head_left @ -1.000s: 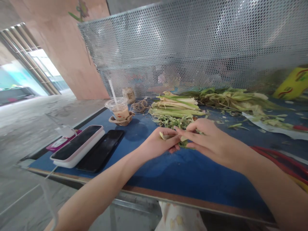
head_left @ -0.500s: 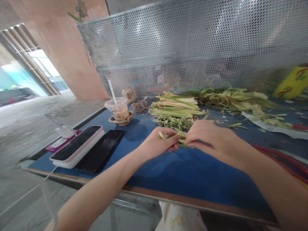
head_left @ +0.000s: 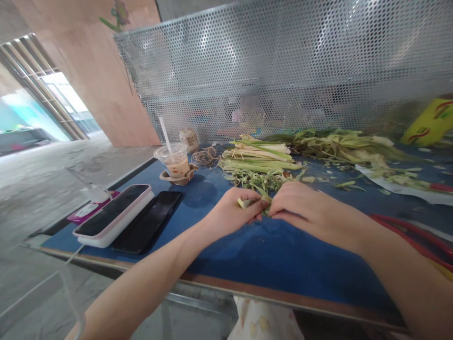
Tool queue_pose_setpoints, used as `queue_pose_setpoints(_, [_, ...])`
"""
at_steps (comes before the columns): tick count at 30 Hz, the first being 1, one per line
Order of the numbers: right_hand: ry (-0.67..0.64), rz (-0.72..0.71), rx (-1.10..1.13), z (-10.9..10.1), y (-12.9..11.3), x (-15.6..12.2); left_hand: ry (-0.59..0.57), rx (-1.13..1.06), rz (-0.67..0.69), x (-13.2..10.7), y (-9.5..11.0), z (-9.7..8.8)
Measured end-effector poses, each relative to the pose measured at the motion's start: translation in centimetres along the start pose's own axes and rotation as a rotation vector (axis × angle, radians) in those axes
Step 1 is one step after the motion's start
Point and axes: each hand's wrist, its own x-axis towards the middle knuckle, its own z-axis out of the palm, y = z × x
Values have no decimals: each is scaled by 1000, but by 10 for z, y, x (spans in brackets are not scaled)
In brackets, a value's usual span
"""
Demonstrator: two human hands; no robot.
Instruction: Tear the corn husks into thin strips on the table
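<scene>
While the left hand [head_left: 239, 210] and right hand [head_left: 304, 210] clamp fingers on a green strip [head_left: 266, 199], a yellow pack [head_left: 429, 123] shows unreadable red markings [head_left: 444, 110].

My left hand [head_left: 236, 210] and right hand [head_left: 305, 207] partly hide the narrow pale-green leaf strip [head_left: 266, 199]; the right edge crops the yellow, red-marked packet [head_left: 428, 123].

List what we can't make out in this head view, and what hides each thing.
- Leaf strip: head view; partly covered by the left hand.
- Right hand: head view; its own fingers hide what its fingertips grip.
- Yellow packet: head view; cut off by the right edge, print blurred.
- Red item: head view; cut off by the right edge.
- What lies behind the mesh: head view; blurred, screened by it.
</scene>
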Motion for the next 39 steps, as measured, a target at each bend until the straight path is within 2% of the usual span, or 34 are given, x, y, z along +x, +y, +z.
queue_pose_setpoints(8, [118,-8,-72,4,3,1,-19,-69,-40,1,0,1])
queue_pose_setpoints(12, [111,36,-77,10,2,1,-25,-116,-31,2,0,2])
queue_pose_setpoints(14, [141,6,-121,11,-1,1,-6,-156,-17,3,0,3])
queue_pose_setpoints(15, [190,-20,-158,11,-2,1,9,-184,-10,4,0,3])
queue_pose_setpoints(17, [380,-43,-227,10,-5,1,56,-269,-9,4,1,2])
queue_pose_setpoints(19, [565,-4,-249,9,-7,-1,114,-377,-24,5,2,2])
queue_pose_setpoints(20, [591,34,-245,9,-7,-1,141,-434,-37,6,2,2])
queue_pose_setpoints(21, [556,83,-235,11,-7,-1,168,-488,-51,6,2,2])
queue_pose_setpoints(24, [274,307,-123,20,-4,1,198,-583,-77,7,3,2])
queue_pose_setpoints(27, [158,463,187,30,0,7,198,-572,-84,6,4,3])
queue_pose_setpoints(30, [191,431,358,31,0,10,198,-542,-56,5,6,3])
queue_pose_setpoints(34, [286,385,292,26,-4,9,163,-513,-9,5,6,3])
queue_pose_setpoints(39, [309,434,184,27,-3,7,158,-487,-3,6,4,3])
